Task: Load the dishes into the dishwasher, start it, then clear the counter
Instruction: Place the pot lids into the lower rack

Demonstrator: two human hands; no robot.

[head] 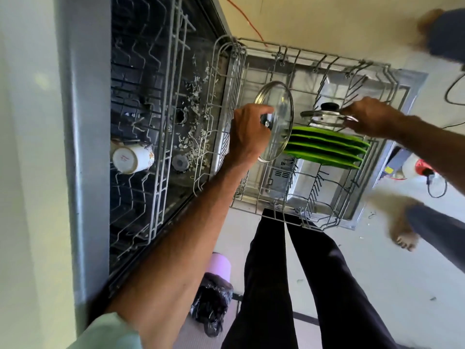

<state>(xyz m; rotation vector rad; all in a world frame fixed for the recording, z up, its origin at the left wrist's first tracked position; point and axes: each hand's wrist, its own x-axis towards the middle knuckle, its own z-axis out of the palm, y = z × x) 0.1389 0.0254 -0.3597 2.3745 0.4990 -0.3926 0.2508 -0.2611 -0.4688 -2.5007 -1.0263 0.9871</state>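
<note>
Closest to you, a pale green sleeve [108,333] covers your left upper arm at the bottom edge. Your legs in dark trousers [276,273] stand on the pale floor. Just left of them sit a crumpled black bag [214,306] and, behind it, a lilac bin [219,264].

Your bare left forearm reaches up to the pulled-out lower rack [274,205], a grey wire basket resting over the open dishwasher door [412,81]. Your left hand [247,132] is above the rack's left side. Its grip is closed round the small knob of a glass lid [279,122], held on edge and tilted, its lower rim overlapping the plates.

Four green plates [327,147] stand on edge, side by side, in the middle of the rack.

Your right hand [370,117] comes in from the right. Its grip pinches the metal rim of a second glass lid [324,117], held nearly flat with its black knob [329,106] upward, just above the plates. The two lids are near each other but not touching.

To the left, the dishwasher tub is open. Pale shreds of debris [193,96] lie scattered on its floor. A white patterned mug [133,158] lies on its side in another wire rack [157,197] there.

Farther off, another person's bare foot [405,238] stands on the floor at right, blurred. An orange cable [247,20] crosses the floor beyond the rack.
</note>
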